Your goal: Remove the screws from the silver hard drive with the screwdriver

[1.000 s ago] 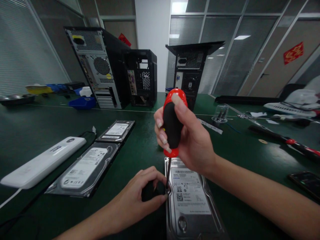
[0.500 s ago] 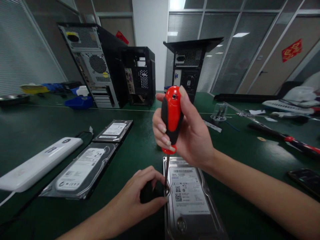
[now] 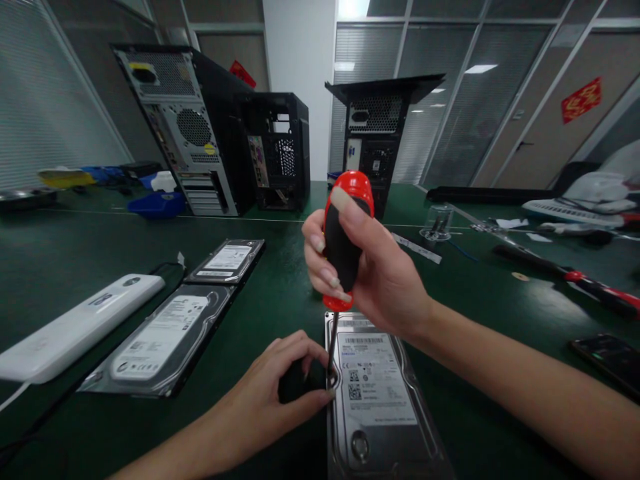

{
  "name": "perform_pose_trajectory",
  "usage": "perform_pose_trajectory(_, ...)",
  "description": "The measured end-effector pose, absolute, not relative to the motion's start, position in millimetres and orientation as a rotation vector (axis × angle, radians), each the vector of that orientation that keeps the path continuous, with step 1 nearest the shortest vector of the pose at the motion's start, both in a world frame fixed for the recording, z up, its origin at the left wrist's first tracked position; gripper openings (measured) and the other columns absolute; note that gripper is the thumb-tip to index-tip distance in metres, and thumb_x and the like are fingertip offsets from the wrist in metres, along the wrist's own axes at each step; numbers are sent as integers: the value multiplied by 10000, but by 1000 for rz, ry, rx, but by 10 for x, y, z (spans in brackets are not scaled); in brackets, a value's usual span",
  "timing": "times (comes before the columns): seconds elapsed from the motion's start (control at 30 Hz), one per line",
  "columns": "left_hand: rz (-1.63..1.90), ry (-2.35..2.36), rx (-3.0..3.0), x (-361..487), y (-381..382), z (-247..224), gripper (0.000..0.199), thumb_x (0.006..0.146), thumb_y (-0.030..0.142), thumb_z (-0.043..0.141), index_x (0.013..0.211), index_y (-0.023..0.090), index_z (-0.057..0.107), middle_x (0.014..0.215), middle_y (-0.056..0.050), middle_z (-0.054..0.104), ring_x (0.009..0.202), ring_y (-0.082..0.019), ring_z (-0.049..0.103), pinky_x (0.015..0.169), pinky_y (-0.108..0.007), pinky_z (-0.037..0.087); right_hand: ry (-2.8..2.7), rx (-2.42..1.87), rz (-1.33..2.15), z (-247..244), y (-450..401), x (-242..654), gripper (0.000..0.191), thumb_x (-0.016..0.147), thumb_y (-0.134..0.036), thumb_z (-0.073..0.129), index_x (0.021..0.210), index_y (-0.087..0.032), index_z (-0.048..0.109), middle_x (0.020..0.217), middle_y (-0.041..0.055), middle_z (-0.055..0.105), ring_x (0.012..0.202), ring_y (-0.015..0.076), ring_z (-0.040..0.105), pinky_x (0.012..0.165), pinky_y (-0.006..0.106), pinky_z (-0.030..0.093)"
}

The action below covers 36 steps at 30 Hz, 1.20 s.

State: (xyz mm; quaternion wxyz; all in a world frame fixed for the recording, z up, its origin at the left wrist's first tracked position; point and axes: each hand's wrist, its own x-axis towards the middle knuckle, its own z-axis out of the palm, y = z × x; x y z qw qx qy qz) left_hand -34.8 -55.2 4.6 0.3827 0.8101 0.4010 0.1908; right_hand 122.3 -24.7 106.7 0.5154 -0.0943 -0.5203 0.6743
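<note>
My right hand is closed around the red and black handle of a screwdriver, its thumb high on the side. The shaft points down, and its tip meets the left edge of a silver hard drive with a white label. At that same edge my left hand grips the hard drive, thumb and index finger curved around the spot where the tip rests. The screw under the tip, if any, is too small to make out.
Two bagged hard drives lie left, beside a white power strip and its cable. Computer cases stand at the back. On the right are a clear cup, a red and black tool and a phone.
The screwdriver handle has turned in my right hand, with its black grip now facing me and the thumb shifted across it. My left hand and the drive stay nearly in place.
</note>
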Motion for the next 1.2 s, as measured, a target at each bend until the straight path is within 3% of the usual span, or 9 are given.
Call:
perform_pose_trajectory(0.13,489,1022,2057,-348,-560,44,192,838,382,569,965,242,540,895,11,510,848,-166,481,754,-287,394,-1276,-223,1598,1062,-283,1216,222,794,-427,581,816,-214,521,706,-15,483,522,79,422,434,197,368)
perform_pose_trajectory(0.27,471,1025,2046,-350,-567,43,206,840,389,564,997,255,554,934,5,534,866,-172,488,760,-290,396,-1397,-159,1643,1069,-319,1213,354,871,-500,408,938,-225,620,758,4,518,582,91,477,529,227,434)
perform_pose_trajectory(0.4,468,1028,2051,-361,-562,23,218,839,380,568,1028,272,553,936,8,536,869,-174,489,758,-291,398,-1411,-170,1689,1073,-360,1197,442,900,-525,285,929,-229,613,656,-19,474,525,72,431,497,205,398)
perform_pose_trajectory(0.53,481,1019,2059,-367,-558,9,206,831,372,576,997,252,557,928,3,543,859,-174,488,759,-292,402,-1382,-139,1666,1041,-364,1196,298,834,-502,494,966,-235,516,637,-45,477,487,58,406,437,182,332)
perform_pose_trajectory(0.63,485,1027,2064,-364,-561,23,223,834,377,571,1015,249,553,956,-3,556,878,-181,484,771,-300,399,-1406,-188,1678,1032,-363,1212,319,758,-397,641,936,-220,445,613,-62,486,457,50,418,429,173,337)
perform_pose_trajectory(0.8,474,1024,2046,-353,-566,54,206,833,358,572,1009,250,561,951,4,563,881,-181,489,776,-300,396,-1403,-254,1686,1084,-435,1235,178,836,-349,536,948,-213,515,738,-28,518,579,69,476,539,204,397)
perform_pose_trajectory(1.0,479,1014,2049,-364,-573,44,205,834,344,570,1016,249,560,929,5,550,860,-174,489,770,-297,398,-1419,-241,1593,1096,-500,1228,313,884,-448,400,977,-232,606,739,-4,505,586,95,454,566,240,416)
perform_pose_trajectory(1.2,492,1012,2048,-369,-576,20,201,838,333,568,1025,262,546,972,2,543,890,-177,483,791,-306,396,-1350,-226,1584,1039,-435,1201,315,784,-428,589,1020,-244,493,682,-37,470,515,78,410,477,211,358)
